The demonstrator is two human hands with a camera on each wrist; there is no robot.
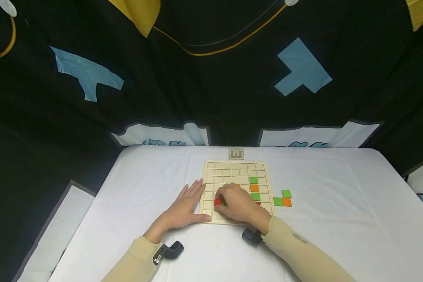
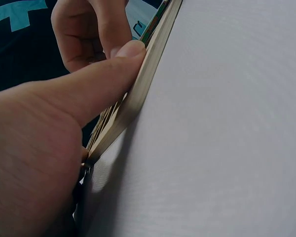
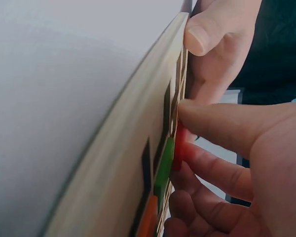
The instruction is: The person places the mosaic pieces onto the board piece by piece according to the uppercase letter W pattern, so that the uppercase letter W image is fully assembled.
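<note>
My right hand (image 1: 237, 203) pinches a red square tile (image 1: 217, 202) over the lower left cells of a pale wooden grid board (image 1: 227, 166). In the right wrist view this red tile (image 3: 178, 148) sits between thumb and fingers, beside a green tile (image 3: 164, 168) and an orange tile (image 3: 148, 217). My left hand (image 1: 183, 209) lies with straight fingers along the board's left edge, its thumb touching the lower left corner. A column on the board's right side has a green tile (image 1: 253, 180), an orange tile (image 1: 254, 188) and another green tile (image 1: 255, 196). The right hand hides other tiles partly.
Right of the board lie two loose green tiles (image 1: 278, 201) and a loose orange tile (image 1: 287, 202). A small card with a printed grid pattern (image 1: 236, 153) lies behind the board. White cloth (image 1: 338, 219) covers the table; a black curtain (image 1: 211, 90) hangs behind it.
</note>
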